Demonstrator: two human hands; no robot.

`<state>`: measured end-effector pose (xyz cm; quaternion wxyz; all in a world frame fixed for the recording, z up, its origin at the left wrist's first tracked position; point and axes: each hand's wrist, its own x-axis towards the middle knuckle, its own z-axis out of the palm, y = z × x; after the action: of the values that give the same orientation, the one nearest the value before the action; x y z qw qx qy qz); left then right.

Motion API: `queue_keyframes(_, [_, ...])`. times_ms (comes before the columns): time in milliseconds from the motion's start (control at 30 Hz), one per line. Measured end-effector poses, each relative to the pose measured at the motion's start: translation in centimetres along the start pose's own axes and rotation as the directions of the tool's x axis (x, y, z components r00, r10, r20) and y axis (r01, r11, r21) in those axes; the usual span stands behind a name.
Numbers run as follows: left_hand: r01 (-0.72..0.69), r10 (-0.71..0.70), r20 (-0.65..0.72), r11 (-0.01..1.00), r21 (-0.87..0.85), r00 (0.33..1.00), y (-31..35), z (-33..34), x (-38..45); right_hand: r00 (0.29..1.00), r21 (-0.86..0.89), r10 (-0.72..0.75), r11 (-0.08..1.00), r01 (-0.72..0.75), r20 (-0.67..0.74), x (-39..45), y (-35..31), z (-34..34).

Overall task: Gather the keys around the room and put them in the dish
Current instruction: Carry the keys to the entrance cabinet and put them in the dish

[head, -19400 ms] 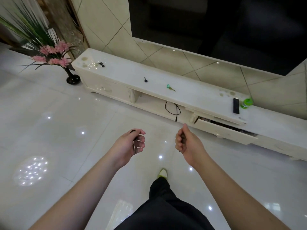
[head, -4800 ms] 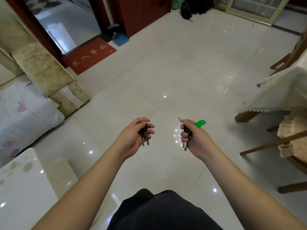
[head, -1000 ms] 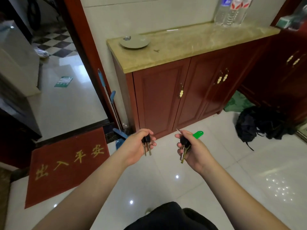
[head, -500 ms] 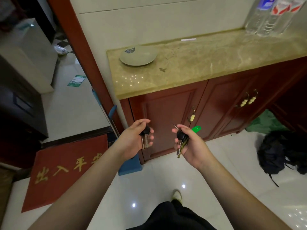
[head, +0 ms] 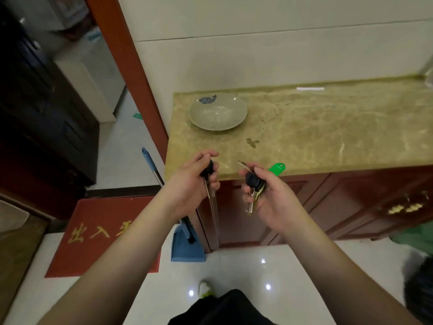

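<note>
A pale green dish [head: 218,112] with a blue fish mark lies at the far left of a marble cabinet top [head: 316,132]; nothing is in it. My left hand [head: 189,184] is shut on black-headed keys [head: 209,181] whose blades hang down. My right hand [head: 269,195] is shut on a bunch of keys [head: 254,186], one with a green tag [head: 277,168]. Both hands hover at the cabinet's front edge, below the dish.
The red wooden cabinet [head: 328,207] stands against a tiled wall. A blue dustpan [head: 187,245] and a broom handle [head: 151,165] lean at its left corner. A red doormat [head: 93,235] lies to the left, a dark bag [head: 419,289] to the right.
I have walked from the TV stand across the room to the cabinet. Over the last second the dish and countertop came much closer; both hands keep their keys.
</note>
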<state>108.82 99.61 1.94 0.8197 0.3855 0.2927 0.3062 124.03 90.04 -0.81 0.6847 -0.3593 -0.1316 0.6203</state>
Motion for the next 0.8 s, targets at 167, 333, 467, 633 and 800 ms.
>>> queue_keyframes(167, [-0.042,0.048,-0.139,0.998,0.05,0.989,3.0,-0.6,4.7,0.998,-0.045,-0.054,0.998,0.055,0.01,5.2,-1.7,1.7])
queue_keyframes(333, [-0.018,0.021,-0.14,0.999,0.029,0.99,7.1,-1.8,9.8,0.994,-0.155,-0.102,0.983,0.095,-0.038,10.2,-3.6,3.3])
queue_keyframes(467, [-0.02,0.088,-0.163,0.925,0.379,0.983,8.7,-2.1,14.0,0.988,-0.196,-0.146,0.972,0.134,-0.051,13.5,-5.1,4.4])
queue_keyframes(633, [-0.015,0.123,-0.081,0.629,0.777,0.989,9.9,-2.5,18.0,0.976,-0.212,-0.198,0.961,0.175,-0.095,16.4,-6.2,4.6])
queue_keyframes(800, [0.0,0.15,-0.041,0.264,0.964,0.988,10.1,-2.5,21.6,0.967,-0.248,-0.221,0.951,0.184,-0.128,18.8,-7.7,4.5])
